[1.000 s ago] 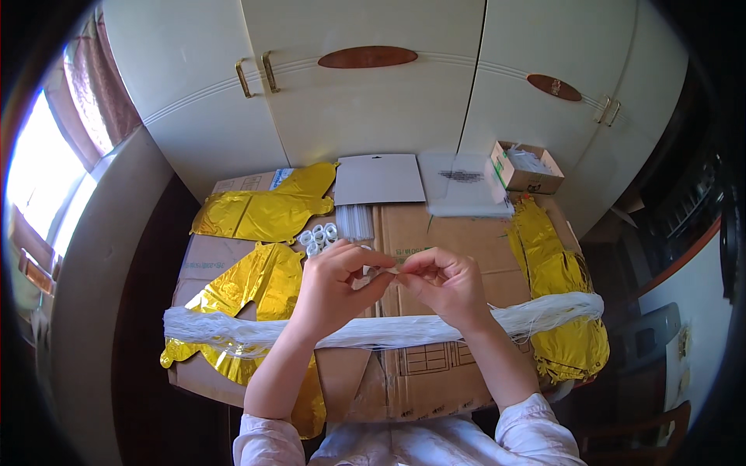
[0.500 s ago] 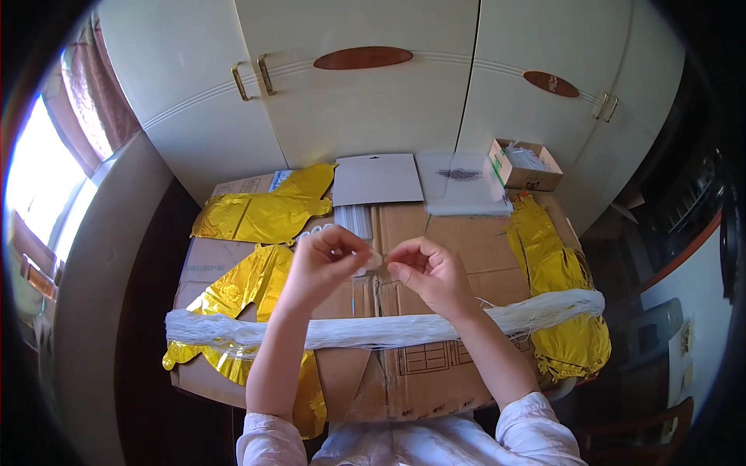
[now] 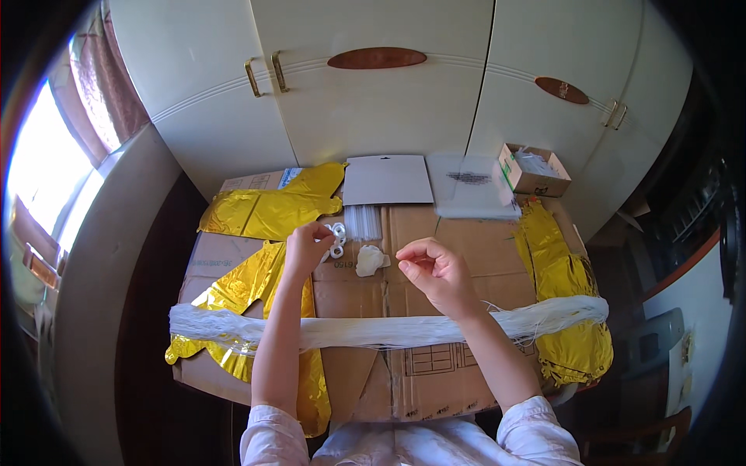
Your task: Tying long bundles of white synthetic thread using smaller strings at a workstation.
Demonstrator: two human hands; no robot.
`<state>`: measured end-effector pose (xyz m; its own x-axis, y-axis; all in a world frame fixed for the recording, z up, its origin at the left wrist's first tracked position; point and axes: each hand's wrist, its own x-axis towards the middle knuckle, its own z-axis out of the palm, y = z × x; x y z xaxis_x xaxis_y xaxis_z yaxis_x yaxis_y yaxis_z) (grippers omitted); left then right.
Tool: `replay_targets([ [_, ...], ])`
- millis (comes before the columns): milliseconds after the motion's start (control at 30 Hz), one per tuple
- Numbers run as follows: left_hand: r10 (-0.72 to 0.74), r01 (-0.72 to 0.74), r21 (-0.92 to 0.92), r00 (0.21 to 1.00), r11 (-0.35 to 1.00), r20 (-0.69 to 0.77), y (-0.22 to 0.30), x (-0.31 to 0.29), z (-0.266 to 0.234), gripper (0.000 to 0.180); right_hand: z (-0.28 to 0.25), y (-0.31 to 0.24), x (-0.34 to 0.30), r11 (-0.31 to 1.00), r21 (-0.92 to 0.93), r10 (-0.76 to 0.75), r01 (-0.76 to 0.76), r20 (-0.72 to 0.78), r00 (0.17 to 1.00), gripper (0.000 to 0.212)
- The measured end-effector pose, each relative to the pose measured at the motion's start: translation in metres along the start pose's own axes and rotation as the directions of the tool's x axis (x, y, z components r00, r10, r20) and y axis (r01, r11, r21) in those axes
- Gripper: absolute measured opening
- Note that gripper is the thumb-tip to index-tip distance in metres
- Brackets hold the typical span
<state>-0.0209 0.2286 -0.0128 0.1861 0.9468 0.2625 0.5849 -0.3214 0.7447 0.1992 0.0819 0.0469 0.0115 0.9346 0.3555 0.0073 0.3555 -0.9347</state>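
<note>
My left hand (image 3: pixel 308 247) is beside a small cluster of white rings (image 3: pixel 336 241), which look like little tape rolls. Its fingers are curled together, and what they hold, if anything, is hidden. Over the middle of the cardboard, my right hand (image 3: pixel 437 273) has thumb and forefinger drawn together; anything between the tips is too small to make out. Between the hands lies a crumpled white piece (image 3: pixel 371 261), thin and soft-looking. A long hank of white string (image 3: pixel 381 332) stretches across the cardboard, passing below both forearms.
Gold foil shapes lie at the left (image 3: pixel 272 206) and right (image 3: pixel 563 272). At the back are a grey-white card (image 3: pixel 388 180), thin clear strips (image 3: pixel 363 223), a stack of clear plastic sheets (image 3: pixel 472 186) and a small box (image 3: pixel 536 167). Cardboard (image 3: pixel 458 380) covers the table.
My hands have moved apart, the left one going back toward the white rings. The crumpled white piece, previously at my fingers, now lies uncovered between them. The view has shifted slightly.
</note>
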Motion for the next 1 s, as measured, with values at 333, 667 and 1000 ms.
replay_targets([
  [333, 0.059, -0.055, 0.174, 0.998, 0.983, -0.017, -0.018, 0.001, 0.007, 0.016, 0.001, 0.001, 0.000, 0.998, -0.040, -0.039, 0.039, -0.009, 0.999, 0.007],
  [667, -0.030, 0.029, 0.175, 1.000, 0.984, 0.004, -0.016, 0.002, 0.009, 0.014, 0.001, 0.001, 0.000, 0.992, -0.100, -0.078, 0.077, -0.001, 0.997, 0.007],
  [1000, 0.147, -0.122, 0.301, 0.987, 0.946, -0.062, -0.025, 0.000, 0.018, 0.013, 0.002, -0.001, 0.000, 0.978, -0.180, -0.109, 0.109, 0.009, 0.994, 0.006],
])
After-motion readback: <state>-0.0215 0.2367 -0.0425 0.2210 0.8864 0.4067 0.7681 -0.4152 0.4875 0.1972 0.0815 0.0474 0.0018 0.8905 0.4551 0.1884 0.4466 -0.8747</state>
